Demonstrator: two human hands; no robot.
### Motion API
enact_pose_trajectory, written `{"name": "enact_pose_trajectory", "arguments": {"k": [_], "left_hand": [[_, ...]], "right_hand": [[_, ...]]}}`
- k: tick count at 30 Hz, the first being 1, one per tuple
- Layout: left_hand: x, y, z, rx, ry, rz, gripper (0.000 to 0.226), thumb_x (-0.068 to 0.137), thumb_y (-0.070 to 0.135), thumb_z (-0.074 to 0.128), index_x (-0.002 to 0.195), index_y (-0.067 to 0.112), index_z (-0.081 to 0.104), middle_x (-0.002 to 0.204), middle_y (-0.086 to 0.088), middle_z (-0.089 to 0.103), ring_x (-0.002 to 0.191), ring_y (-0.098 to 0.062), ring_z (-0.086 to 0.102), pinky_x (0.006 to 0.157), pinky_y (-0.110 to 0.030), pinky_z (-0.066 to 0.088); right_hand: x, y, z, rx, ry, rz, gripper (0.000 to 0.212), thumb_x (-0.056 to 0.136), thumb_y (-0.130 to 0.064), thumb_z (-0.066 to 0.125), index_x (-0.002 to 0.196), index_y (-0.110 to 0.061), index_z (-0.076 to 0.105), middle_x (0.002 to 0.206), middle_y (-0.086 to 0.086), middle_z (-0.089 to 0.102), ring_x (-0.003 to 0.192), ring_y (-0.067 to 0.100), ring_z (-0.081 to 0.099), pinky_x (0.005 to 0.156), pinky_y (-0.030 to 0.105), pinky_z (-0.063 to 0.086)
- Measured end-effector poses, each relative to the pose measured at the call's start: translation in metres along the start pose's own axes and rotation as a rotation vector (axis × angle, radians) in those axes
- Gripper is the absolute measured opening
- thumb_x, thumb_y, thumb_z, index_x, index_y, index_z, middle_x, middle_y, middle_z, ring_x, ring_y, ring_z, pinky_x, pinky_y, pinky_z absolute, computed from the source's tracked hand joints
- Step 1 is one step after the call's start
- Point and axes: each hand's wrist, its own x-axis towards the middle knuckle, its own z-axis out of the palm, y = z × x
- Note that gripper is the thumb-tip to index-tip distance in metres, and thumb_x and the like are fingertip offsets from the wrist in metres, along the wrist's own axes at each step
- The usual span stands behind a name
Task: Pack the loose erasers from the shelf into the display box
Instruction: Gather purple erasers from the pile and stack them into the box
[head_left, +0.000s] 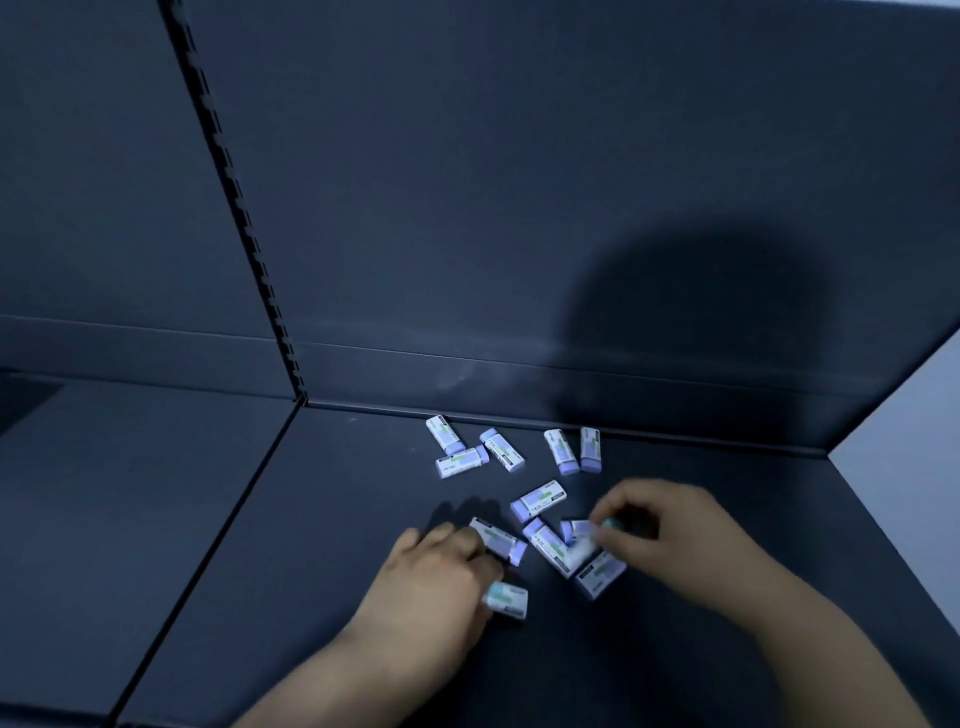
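Several small erasers in white sleeves with lilac ends lie scattered on the dark shelf (363, 519). A back row lies near the wall, among them one eraser (445, 433) at the left and another (590, 449) at the right. One more eraser (538, 500) lies alone in the middle. My left hand (436, 582) has its fingers curled over an eraser (496, 540), and another eraser (506, 600) lies under its thumb side. My right hand (660, 535) pinches an eraser (579, 535) in a small heap (597, 571). No display box is in view.
The dark back wall (519, 234) rises just behind the erasers, with a slotted upright (244, 218) at the left. A seam (218, 530) divides this shelf from the one to its left. The shelf ends at a pale edge on the right (893, 499).
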Motion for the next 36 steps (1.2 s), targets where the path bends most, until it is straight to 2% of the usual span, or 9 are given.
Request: {"name": "enact_pose_trajectory", "arguments": {"k": [3,6,10,13,16,19,24,28,36], "left_hand": [[-0.008,0.001,0.007,0.033,-0.038,0.035,0.022,0.05,0.048,0.063,0.067,0.035,0.063,0.065,0.016,0.054,0.061,-0.004,0.056,0.054,-0.018,0.041],[-0.012,0.007,0.001,0.056,-0.073,-0.015,0.027,0.06,0.051,0.065,0.08,0.032,0.064,0.078,0.014,0.058,0.077,-0.006,0.058,0.068,-0.024,0.041],[-0.014,0.007,-0.004,0.103,-0.047,-0.044,0.031,0.071,0.047,0.063,0.097,0.03,0.064,0.092,0.011,0.058,0.09,-0.01,0.057,0.079,-0.028,0.034],[-0.019,0.004,0.004,0.069,-0.087,-0.023,0.029,0.047,0.055,0.061,0.067,0.034,0.065,0.066,0.015,0.055,0.062,-0.003,0.059,0.06,-0.021,0.042],[-0.02,0.005,0.01,0.099,-0.042,-0.009,0.031,0.041,0.057,0.056,0.061,0.035,0.064,0.059,0.016,0.054,0.054,-0.002,0.057,0.052,-0.019,0.043],[-0.016,0.01,0.013,0.137,0.003,0.004,0.03,0.044,0.057,0.057,0.062,0.036,0.067,0.059,0.016,0.055,0.056,-0.003,0.057,0.055,-0.02,0.043],[-0.015,0.011,0.016,0.135,0.081,0.005,0.023,0.056,0.048,0.058,0.071,0.035,0.068,0.07,0.016,0.057,0.07,-0.008,0.051,0.064,-0.026,0.023],[-0.018,0.013,0.014,0.123,0.137,-0.005,0.032,0.068,0.044,0.042,0.08,0.032,0.07,0.078,0.015,0.061,0.075,-0.009,0.052,0.067,-0.024,0.024],[-0.043,-0.008,-0.001,0.077,0.172,-0.011,0.033,0.073,0.041,0.042,0.087,0.029,0.07,0.081,0.011,0.061,0.071,-0.013,0.06,0.068,-0.026,0.027]], "right_hand": [[-0.006,-0.011,0.005,-0.12,-0.309,0.046,0.009,0.074,-0.028,0.073,0.079,-0.034,0.069,0.085,-0.013,0.067,0.076,-0.002,0.06,0.074,0.016,0.049],[-0.007,-0.024,0.027,-0.283,-0.439,0.036,0.022,0.077,-0.027,0.069,0.099,-0.031,0.067,0.09,-0.016,0.063,0.083,0.002,0.057,0.081,0.021,0.048],[-0.012,-0.029,0.058,-0.22,-0.377,-0.029,0.031,0.079,-0.014,0.06,0.108,-0.026,0.061,0.102,-0.007,0.06,0.09,0.01,0.057,0.079,0.025,0.047],[-0.02,-0.018,0.056,-0.234,-0.303,0.005,0.028,0.081,-0.028,0.062,0.109,-0.03,0.057,0.103,-0.012,0.052,0.093,0.006,0.052,0.085,0.025,0.046],[-0.028,-0.011,0.047,-0.369,-0.306,0.035,0.034,0.075,-0.039,0.067,0.106,-0.031,0.054,0.108,-0.012,0.049,0.097,0.009,0.05,0.084,0.027,0.044],[-0.036,-0.012,0.051,-0.421,-0.262,0.009,0.03,0.077,-0.039,0.065,0.103,-0.029,0.054,0.11,-0.011,0.049,0.102,0.013,0.05,0.078,0.026,0.04],[-0.043,-0.003,0.057,-0.394,-0.12,-0.107,0.018,0.085,-0.036,0.055,0.101,-0.028,0.055,0.107,-0.012,0.051,0.103,0.012,0.047,0.08,0.024,0.036],[-0.044,0.004,0.059,-0.362,-0.034,-0.16,0.014,0.084,-0.036,0.057,0.097,-0.031,0.057,0.1,-0.013,0.052,0.1,0.013,0.049,0.081,0.026,0.037],[-0.048,-0.025,0.082,-0.36,0.034,-0.14,0.018,0.081,-0.035,0.063,0.098,-0.035,0.059,0.098,-0.017,0.053,0.096,0.009,0.051,0.083,0.026,0.04]]}}
